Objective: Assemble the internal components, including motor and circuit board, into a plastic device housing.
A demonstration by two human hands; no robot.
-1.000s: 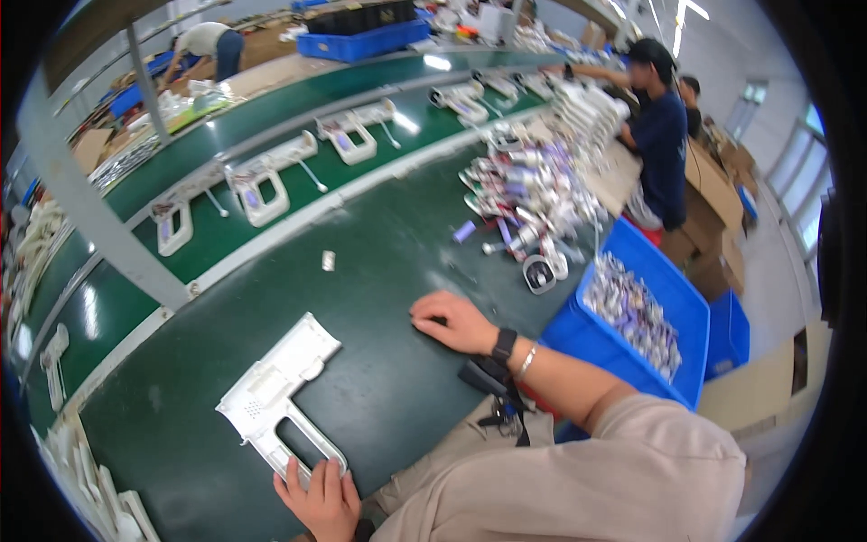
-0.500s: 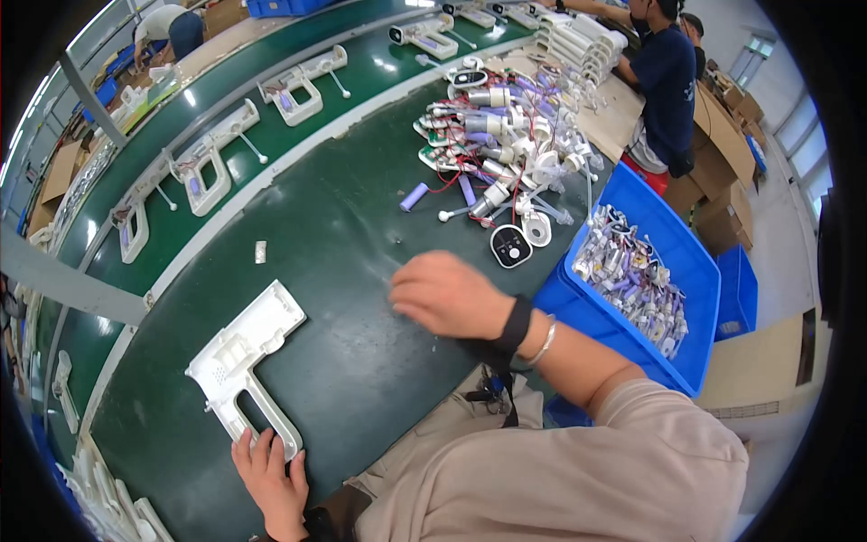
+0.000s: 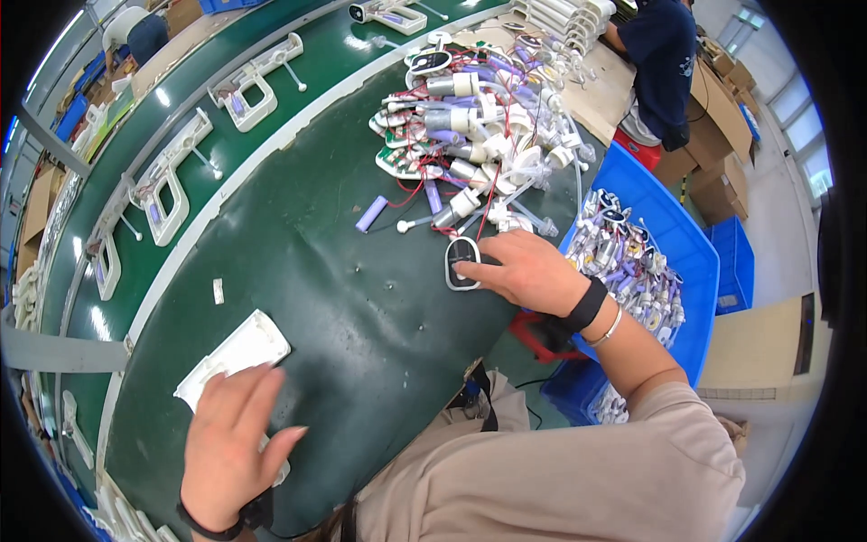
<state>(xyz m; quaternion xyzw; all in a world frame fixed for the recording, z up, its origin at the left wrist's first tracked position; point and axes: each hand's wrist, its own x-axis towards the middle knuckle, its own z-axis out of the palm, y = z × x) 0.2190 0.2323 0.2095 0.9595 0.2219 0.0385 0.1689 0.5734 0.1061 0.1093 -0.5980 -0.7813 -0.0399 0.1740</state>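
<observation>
A white plastic pistol-shaped housing half (image 3: 242, 346) lies on the green work table at the left. Over its handle hovers my left hand (image 3: 230, 443), fingers spread and holding nothing; it hides much of the handle. My right hand (image 3: 535, 271) has its fingers on a black-faced oval control panel with a white rim (image 3: 462, 264), gripping it at its right side. This panel lies at the near edge of a heap of wired parts (image 3: 470, 117), with white pump pieces, metal motors, purple battery cells and red wires.
A blue bin (image 3: 695, 271) of similar parts stands at the right. Along the far side, a green conveyor (image 3: 298, 54) carries white housings with parts fitted. A small pale piece (image 3: 218, 291) lies beyond my housing. A co-worker (image 3: 664, 68) stands at the far right beside stacked white housings (image 3: 569, 27).
My right hand has moved right, from over the middle of the table to the control panel. My left hand has let go of the housing's handle and risen over it. The view has shifted.
</observation>
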